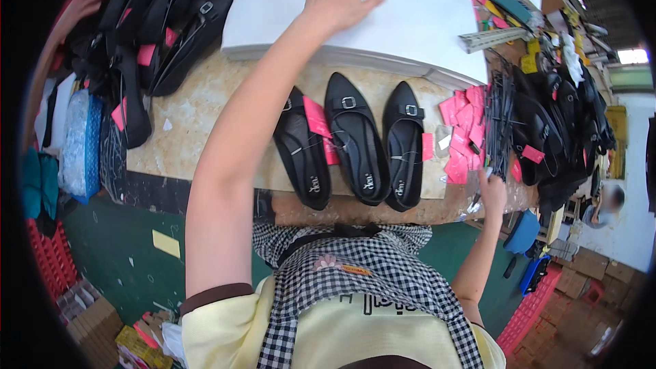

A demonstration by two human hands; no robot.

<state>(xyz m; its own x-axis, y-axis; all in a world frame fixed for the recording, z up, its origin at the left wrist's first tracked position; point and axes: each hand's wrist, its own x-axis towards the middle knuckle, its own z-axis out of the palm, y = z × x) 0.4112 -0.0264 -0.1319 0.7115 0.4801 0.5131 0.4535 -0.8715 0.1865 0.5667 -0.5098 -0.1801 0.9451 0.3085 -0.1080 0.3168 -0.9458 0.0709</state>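
Note:
My left hand [342,3] lies with fingers spread on a large white box-like stack [417,17] at the back of the table. Something orange covers one of its fingertips. My right hand [493,193] is at the table's right front edge, fingers closed around a small thing I cannot make out. Beside it is a pile of pink tags [465,126]. Three black pointed flat shoes stand in a row before me: a left one [307,164], a middle one [355,143] and a right one [404,143]. Each has a buckle and a pink tag; my left forearm partly hides the left one.
More black shoes [184,41] crowd the left side, where another person's hand [89,1] reaches in. Black straps or ties [501,119] and further black shoes [547,130] lie at the right. A ruler-like metal bar [493,39] rests at the stack's right corner.

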